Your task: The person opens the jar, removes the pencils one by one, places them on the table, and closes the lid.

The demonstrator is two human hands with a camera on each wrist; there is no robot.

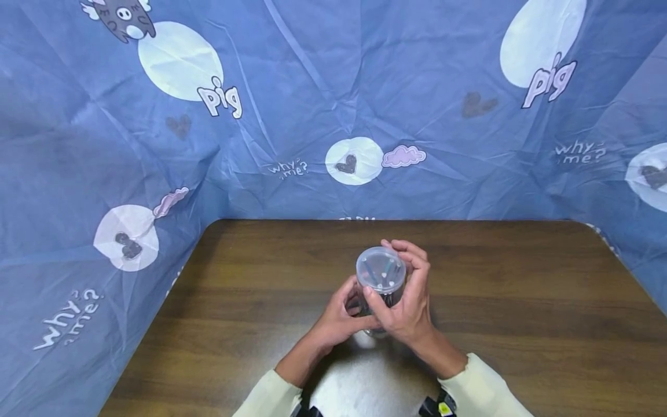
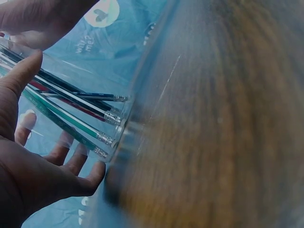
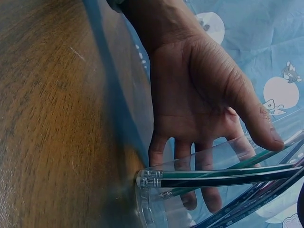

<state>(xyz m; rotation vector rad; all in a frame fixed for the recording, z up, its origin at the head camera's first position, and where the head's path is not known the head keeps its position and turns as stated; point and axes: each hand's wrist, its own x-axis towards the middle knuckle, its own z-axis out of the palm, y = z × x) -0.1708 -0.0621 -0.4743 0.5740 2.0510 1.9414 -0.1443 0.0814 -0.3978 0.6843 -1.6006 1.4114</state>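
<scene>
A clear round jar (image 1: 392, 298) with a translucent lid (image 1: 381, 269) stands on the wooden table. Through its wall, the left wrist view shows several pencils (image 2: 78, 121), dark, green and reddish, with metal-ringed ends at the jar's bottom. My left hand (image 1: 341, 318) holds the jar low on its left side, thumb across the near side. Around the upper right side curls my right hand (image 1: 409, 298), its thumb at the lid's near rim and fingers at the far rim. In the right wrist view its fingers show behind the clear wall.
The brown table (image 1: 234, 301) extends to both sides of the jar. A blue cloth (image 1: 292, 104) printed with pigs, hearts and words hangs behind the table and along its sides.
</scene>
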